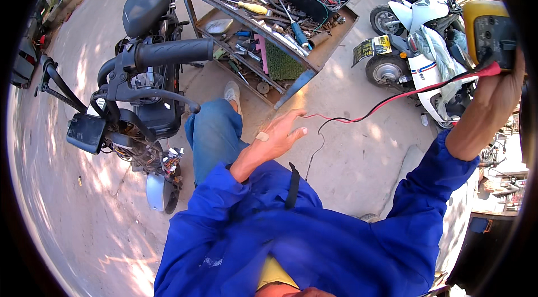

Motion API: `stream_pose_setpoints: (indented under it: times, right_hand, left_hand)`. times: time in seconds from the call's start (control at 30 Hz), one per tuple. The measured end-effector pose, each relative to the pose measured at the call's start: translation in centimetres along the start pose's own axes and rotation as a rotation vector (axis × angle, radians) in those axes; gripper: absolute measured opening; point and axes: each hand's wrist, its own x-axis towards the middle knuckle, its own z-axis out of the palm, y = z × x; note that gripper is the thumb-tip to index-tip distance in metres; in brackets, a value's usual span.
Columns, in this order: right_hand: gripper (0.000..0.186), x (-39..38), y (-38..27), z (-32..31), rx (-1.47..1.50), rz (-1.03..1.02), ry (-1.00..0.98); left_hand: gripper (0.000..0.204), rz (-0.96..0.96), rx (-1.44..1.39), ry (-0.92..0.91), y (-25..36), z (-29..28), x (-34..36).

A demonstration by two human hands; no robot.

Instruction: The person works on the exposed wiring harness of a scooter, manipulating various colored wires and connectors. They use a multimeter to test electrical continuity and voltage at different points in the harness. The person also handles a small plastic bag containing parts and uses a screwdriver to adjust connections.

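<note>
A metal cart [295, 89] carries a yellow-handled screwdriver [254, 7] among tools.

An outdoor scooter-repair workshop: tools [255, 8] crowd a metal cart [338, 36] nearly edge to edge; a scooter [159, 120] with bared wiring [172, 161] stands off its left edge, parked scooters [424, 71] beyond its right.

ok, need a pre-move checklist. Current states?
1. Yellow-and-black boxy meter in right hand: ok.
2. Slim red lead reaching left hand: ok.
3. Left fingers firmly closed on it: cannot tell.
4. Slim black lead, lower end secured: cannot tell, lost from sight at the blue cloth jacket.
5. Leads fully separated: not ok, they run together toward the meter.
6. Meter setting: cannot tell, unreadable.
</note>
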Motion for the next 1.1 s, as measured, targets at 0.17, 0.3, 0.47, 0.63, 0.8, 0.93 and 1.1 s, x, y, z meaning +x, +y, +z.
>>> stream_pose_setpoints:
  times: [0.17, 0.3, 0.47, 0.63, 0.8, 0.93, 1.1]
  right_hand:
    - [0.041, -9.7, 7.1, 4.0, 0.163, 0.308, -0.097]
    - [0.043, -15.1, 11.3, 5.1, 0.254, 0.517, -0.074]
    - [0.048, -19.5, 14.3, 6.3, 0.239, 0.582, -0.100]
    - [0.047, -22.2, 15.9, 5.8, 0.236, 0.664, -0.142]
    - [0.040, -25.5, 16.4, 5.5, 0.355, 0.849, -0.082]
    - [0.039, -27.4, 16.5, 5.4, 0.383, 0.923, -0.082]
    - [0.038, -29.0, 16.6, 5.2, 0.387, 0.979, -0.056]
  left_hand:
    - [0.075, 0.208, -0.283, 0.271, 5.8, -0.6, 0.6]
    - [0.082, 0.221, -0.338, 0.306, 7.3, -1.7, 0.4]
    - [0.061, 0.123, -0.542, 0.147, 6.4, -1.9, -0.3]
    - [0.032, -0.027, -0.103, 0.301, 5.2, -2.8, -2.5]
    - [0.028, 0.038, 0.137, 0.678, 5.7, -3.5, -2.2]
    - [0.034, 0.109, 0.380, 0.677, 4.7, -3.8, -2.5]
    - [0.024, 0.199, 0.425, 0.712, 4.8, -2.7, -2.7]
